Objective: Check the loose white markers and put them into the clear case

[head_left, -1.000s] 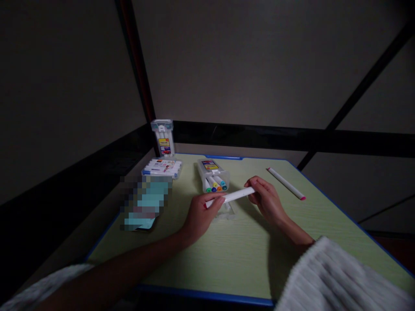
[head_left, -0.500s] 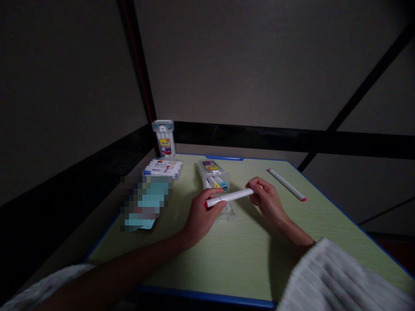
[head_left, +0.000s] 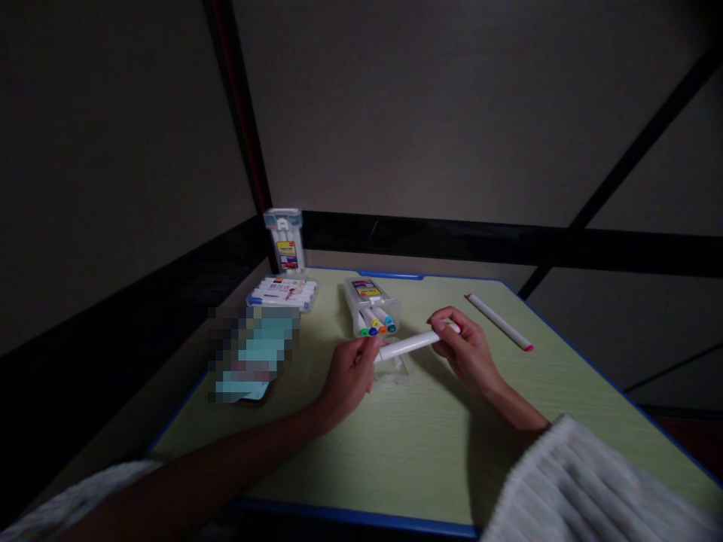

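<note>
Left hand [head_left: 346,376] and right hand [head_left: 466,352] pinch opposite ends of one white marker [head_left: 410,345] above the surface [head_left: 407,459], near a clear case [head_left: 367,292] of colored markers [head_left: 376,324].

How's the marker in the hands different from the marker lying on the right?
The held marker is between the left hand and right hand; the lying marker rests untouched on the table. In the picture, the held marker slants up to the right, the lying marker down to the right. Fingers partly cover the held marker; the lying marker shows whole. Both have white barrels.
</note>
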Action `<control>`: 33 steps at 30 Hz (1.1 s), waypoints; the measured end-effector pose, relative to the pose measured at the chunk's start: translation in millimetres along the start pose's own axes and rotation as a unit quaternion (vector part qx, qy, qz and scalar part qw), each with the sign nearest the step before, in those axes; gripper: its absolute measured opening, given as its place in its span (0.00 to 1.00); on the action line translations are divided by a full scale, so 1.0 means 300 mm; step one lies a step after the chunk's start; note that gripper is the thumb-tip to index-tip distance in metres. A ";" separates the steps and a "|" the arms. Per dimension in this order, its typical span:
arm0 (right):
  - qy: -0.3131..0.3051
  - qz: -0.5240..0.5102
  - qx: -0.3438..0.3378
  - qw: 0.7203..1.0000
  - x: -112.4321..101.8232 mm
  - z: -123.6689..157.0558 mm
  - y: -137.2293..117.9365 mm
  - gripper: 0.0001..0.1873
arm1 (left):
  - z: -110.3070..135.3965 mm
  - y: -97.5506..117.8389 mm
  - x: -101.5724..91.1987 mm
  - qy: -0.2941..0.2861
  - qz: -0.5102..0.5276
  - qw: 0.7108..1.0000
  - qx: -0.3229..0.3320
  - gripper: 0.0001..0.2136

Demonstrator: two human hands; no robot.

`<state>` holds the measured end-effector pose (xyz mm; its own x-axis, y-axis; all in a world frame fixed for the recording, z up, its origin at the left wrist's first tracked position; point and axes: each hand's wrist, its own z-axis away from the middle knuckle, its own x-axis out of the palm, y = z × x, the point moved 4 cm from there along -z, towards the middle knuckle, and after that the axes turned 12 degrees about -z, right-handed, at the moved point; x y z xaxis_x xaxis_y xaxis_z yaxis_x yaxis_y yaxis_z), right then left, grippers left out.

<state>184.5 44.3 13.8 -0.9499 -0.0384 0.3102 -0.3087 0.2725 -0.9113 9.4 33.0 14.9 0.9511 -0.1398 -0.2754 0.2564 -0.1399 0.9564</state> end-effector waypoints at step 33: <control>-0.021 -0.030 0.018 0.999 0.016 0.008 -0.015 0.07 | -0.027 -0.020 -0.006 0.013 0.010 1.000 0.012 0.10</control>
<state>181.2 40.6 18.9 -0.9308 -0.0949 0.3530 -0.3655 0.2338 -0.9010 7.4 42.0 10.4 0.9600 -0.1174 -0.2541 0.2340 -0.1618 0.9587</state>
